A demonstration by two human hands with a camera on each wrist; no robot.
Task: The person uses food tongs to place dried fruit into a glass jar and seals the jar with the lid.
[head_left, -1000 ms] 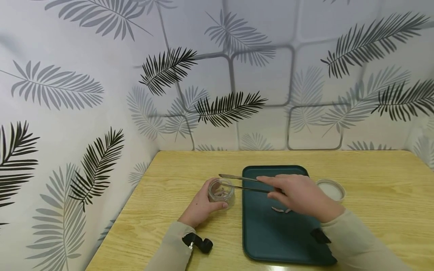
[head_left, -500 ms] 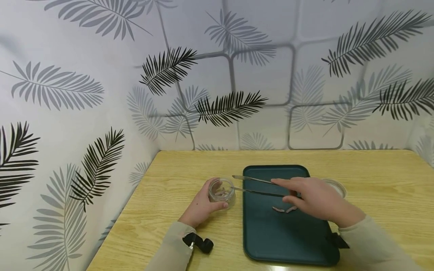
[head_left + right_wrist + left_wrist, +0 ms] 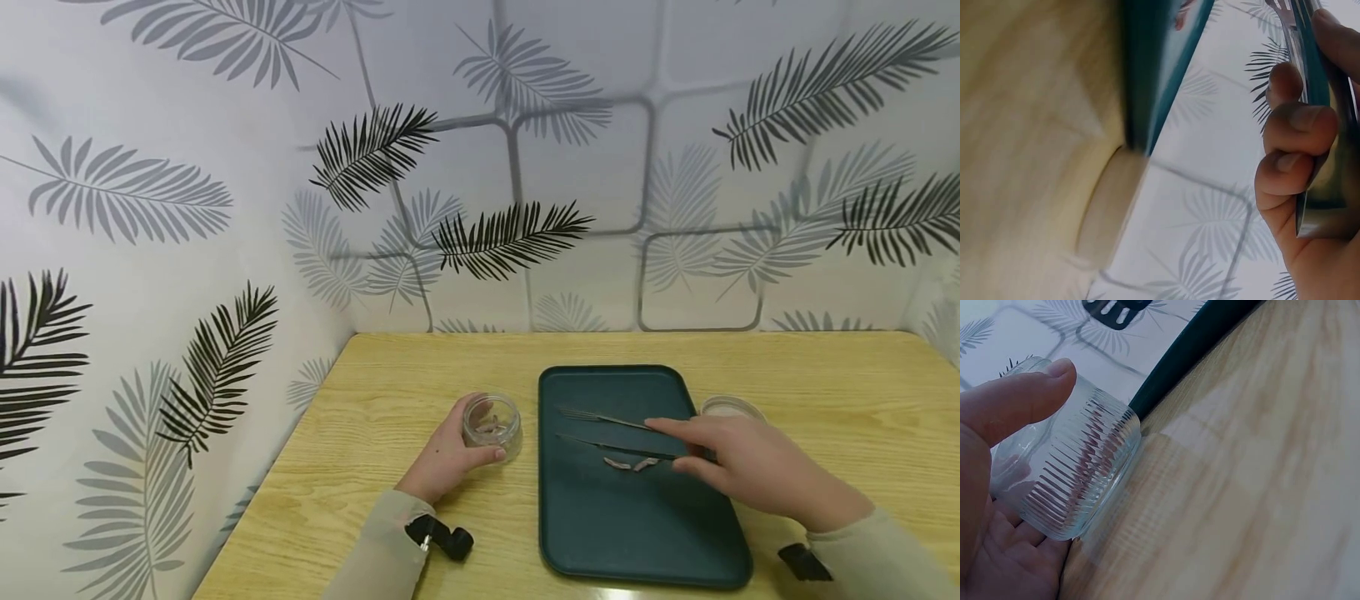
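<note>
My left hand (image 3: 448,458) holds a small clear glass jar (image 3: 512,443) on the table left of the tray, thumb along the near side. Ribbed glass shows in the left wrist view, with small brownish strips (image 3: 491,429) inside. My right hand (image 3: 757,471) grips metal tongs (image 3: 637,452), thumb below and fingers above in the head view. Spread apart, the tong arms point left over the dark green tray (image 3: 600,533) with nothing between their tips. Two small brownish strips (image 3: 617,464) lie on the tray just below the lower arm.
A round pale lid (image 3: 731,406) lies right of the tray, partly covered by my right hand. The wooden table (image 3: 420,367) meets a leaf-patterned wall covering (image 3: 465,292) at the back and left. A black wrist mount (image 3: 442,537) sits on my left sleeve.
My right hand has moved right and toward me, drawing the tongs from the jar's mouth to above the tray. The left hand and jar have stayed in place.
</note>
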